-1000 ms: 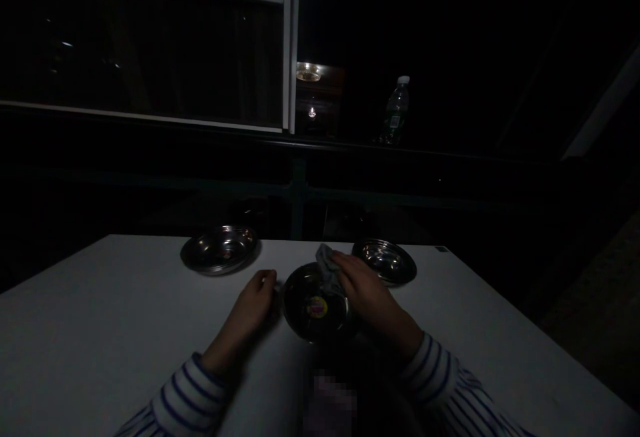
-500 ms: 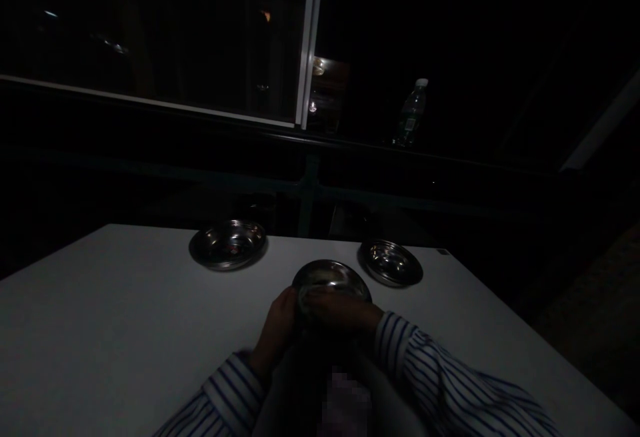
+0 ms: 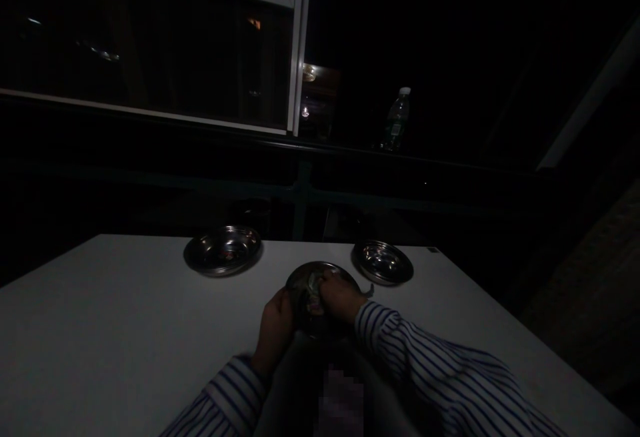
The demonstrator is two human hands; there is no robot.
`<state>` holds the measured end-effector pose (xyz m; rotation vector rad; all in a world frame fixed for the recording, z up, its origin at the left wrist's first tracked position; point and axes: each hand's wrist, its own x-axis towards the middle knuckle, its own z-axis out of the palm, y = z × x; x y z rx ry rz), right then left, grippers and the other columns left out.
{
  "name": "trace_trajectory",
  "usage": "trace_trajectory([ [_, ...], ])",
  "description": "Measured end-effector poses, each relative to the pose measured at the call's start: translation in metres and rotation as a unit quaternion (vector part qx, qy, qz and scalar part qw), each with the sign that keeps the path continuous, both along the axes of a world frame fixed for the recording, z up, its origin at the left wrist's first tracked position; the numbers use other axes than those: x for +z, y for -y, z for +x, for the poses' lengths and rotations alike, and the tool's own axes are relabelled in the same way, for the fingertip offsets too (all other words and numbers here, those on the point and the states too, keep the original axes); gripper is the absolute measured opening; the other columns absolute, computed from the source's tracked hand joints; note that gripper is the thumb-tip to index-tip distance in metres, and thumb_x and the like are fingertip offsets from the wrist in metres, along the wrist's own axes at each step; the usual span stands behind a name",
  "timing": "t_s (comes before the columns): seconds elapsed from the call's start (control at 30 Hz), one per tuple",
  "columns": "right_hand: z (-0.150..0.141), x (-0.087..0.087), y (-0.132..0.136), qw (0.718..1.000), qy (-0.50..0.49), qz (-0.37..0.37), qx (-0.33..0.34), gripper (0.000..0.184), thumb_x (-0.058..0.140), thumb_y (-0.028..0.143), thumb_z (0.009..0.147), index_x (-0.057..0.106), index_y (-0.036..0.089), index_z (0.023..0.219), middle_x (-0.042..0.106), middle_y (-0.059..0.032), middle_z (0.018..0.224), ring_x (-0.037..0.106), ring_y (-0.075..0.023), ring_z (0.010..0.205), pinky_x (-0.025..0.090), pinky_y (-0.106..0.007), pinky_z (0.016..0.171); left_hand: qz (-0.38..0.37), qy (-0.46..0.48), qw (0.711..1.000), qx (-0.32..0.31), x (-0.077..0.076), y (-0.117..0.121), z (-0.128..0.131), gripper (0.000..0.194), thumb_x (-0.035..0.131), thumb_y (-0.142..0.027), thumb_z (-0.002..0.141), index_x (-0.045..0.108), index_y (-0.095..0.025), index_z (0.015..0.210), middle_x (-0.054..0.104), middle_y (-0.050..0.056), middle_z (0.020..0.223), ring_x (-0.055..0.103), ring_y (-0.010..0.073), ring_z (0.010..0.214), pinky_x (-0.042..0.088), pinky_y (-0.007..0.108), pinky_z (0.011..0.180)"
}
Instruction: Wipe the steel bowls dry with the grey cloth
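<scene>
A shiny metal bowl [image 3: 327, 331] is in front of me at the near middle of the table. My left hand [image 3: 277, 323] grips its left rim, thumb on top and fingers hidden behind the edge. Inside the bowl, my right hand [image 3: 343, 295] is closed on a crumpled, pale greenish cloth [image 3: 314, 293] with darker patterning. A thin grey end shows past the right rim, near my wrist. Darkness hides the finer detail of my fingers.
Two more metal bowls lie farther back on the white table [image 3: 150, 317]: a wide bowl [image 3: 223, 251] at left and a smaller bowl [image 3: 383, 263] at right. A plastic bottle [image 3: 396, 122] stands on the dark ledge by the window frame [image 3: 296, 50].
My right hand has gone from lying flat inside the bowl to a closed grip, bunching the cloth, which shows more now. My left hand keeps hold of the rim. The view has shifted slightly.
</scene>
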<state>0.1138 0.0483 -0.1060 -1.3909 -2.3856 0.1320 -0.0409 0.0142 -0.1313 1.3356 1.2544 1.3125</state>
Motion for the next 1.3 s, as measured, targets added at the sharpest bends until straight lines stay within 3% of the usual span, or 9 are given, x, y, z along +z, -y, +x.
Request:
trace_trajectory([
  [0.23,-0.002,0.02,-0.008,0.993,0.023,-0.019,-0.116,0.036,0.038,0.012,0.084,0.053,0.017,0.116,0.057,-0.0139,0.102,0.055,-0.0238,0.096,0.043,-0.033,0.079,0.004,0.021,0.999,0.032,-0.011,-0.004,-0.001,0.041,0.036,-0.036,0.081,0.062,-0.01,0.098,0.068,0.014,0.1,0.062,0.0249,0.092,0.046,0.037,0.084],
  [0.4,-0.016,0.018,-0.019,0.991,0.002,-0.049,-0.127,0.035,0.037,0.013,0.084,0.054,0.016,0.116,0.055,-0.0173,0.104,0.058,-0.0253,0.09,0.043,-0.035,0.075,0.029,0.021,0.999,0.026,-0.01,-0.006,0.001,0.04,0.038,-0.034,0.08,0.061,-0.011,0.104,0.067,0.012,0.106,0.061,0.0231,0.098,0.043,0.035,0.089],
  [0.53,-0.042,0.007,-0.018,0.992,-0.047,-0.085,-0.079,0.036,0.04,0.01,0.081,0.056,0.015,0.113,0.06,-0.0137,0.105,0.058,-0.021,0.096,0.042,-0.03,0.082,0.028,0.026,0.999,-0.001,-0.007,-0.007,-0.002,0.04,0.039,-0.037,0.082,0.06,-0.012,0.105,0.068,0.011,0.099,0.063,0.023,0.09,0.046,0.035,0.082],
  [0.73,-0.049,0.006,-0.002,0.984,-0.084,-0.149,0.053,0.032,0.046,0.011,0.078,0.065,0.023,0.101,0.066,0.0007,0.104,0.061,-0.0115,0.095,0.042,-0.017,0.082,0.015,0.009,0.997,0.08,-0.011,-0.009,-0.003,0.04,0.037,-0.039,0.082,0.063,-0.012,0.097,0.067,0.013,0.102,0.061,0.0241,0.094,0.045,0.037,0.084],
  [0.8,-0.04,0.011,-0.005,0.985,-0.088,-0.145,0.033,0.034,0.046,0.01,0.076,0.065,0.022,0.102,0.066,-0.0014,0.105,0.06,-0.0144,0.098,0.042,-0.02,0.085,0.009,0.008,0.998,0.069,-0.013,-0.008,-0.001,0.042,0.034,-0.04,0.083,0.063,-0.013,0.098,0.067,0.012,0.101,0.062,0.0235,0.093,0.045,0.037,0.084],
  [0.9,-0.031,0.016,-0.017,0.987,-0.098,-0.114,-0.052,0.039,0.039,0.007,0.078,0.061,0.015,0.108,0.064,-0.0122,0.108,0.058,-0.0225,0.103,0.04,-0.031,0.089,0.012,0.011,0.998,0.053,-0.013,-0.007,0.002,0.044,0.033,-0.041,0.084,0.061,-0.013,0.103,0.068,0.012,0.1,0.063,0.0223,0.092,0.046,0.035,0.083],
  [1.0,-0.039,0.015,-0.022,0.985,-0.108,-0.108,-0.083,0.039,0.035,0.007,0.081,0.059,0.011,0.111,0.062,-0.0166,0.111,0.057,-0.0245,0.105,0.04,-0.034,0.089,0.026,0.014,0.998,0.056,-0.011,-0.007,0.002,0.043,0.034,-0.04,0.084,0.061,-0.012,0.102,0.067,0.013,0.102,0.062,0.0219,0.093,0.046,0.034,0.082],
  [1.17,-0.068,0.01,-0.008,0.98,-0.098,-0.17,0.016,0.033,0.036,0.019,0.087,0.06,0.017,0.11,0.065,-0.0075,0.105,0.062,-0.0161,0.093,0.045,-0.023,0.077,0.008,0.039,0.993,0.114,-0.002,-0.008,-0.004,0.041,0.035,-0.044,0.082,0.063,-0.015,0.082,0.07,0.012,0.083,0.064,0.0226,0.078,0.049,0.033,0.07],
  [1.3,-0.062,0.021,0.005,0.968,-0.051,-0.221,0.104,0.028,0.041,0.02,0.085,0.062,0.019,0.103,0.068,-0.0037,0.091,0.063,-0.0143,0.079,0.045,-0.022,0.068,-0.072,0.068,0.985,0.138,0.003,-0.006,-0.007,0.051,0.03,-0.055,0.081,0.061,-0.016,0.069,0.067,0.011,0.066,0.064,0.0226,0.067,0.048,0.033,0.062],
])
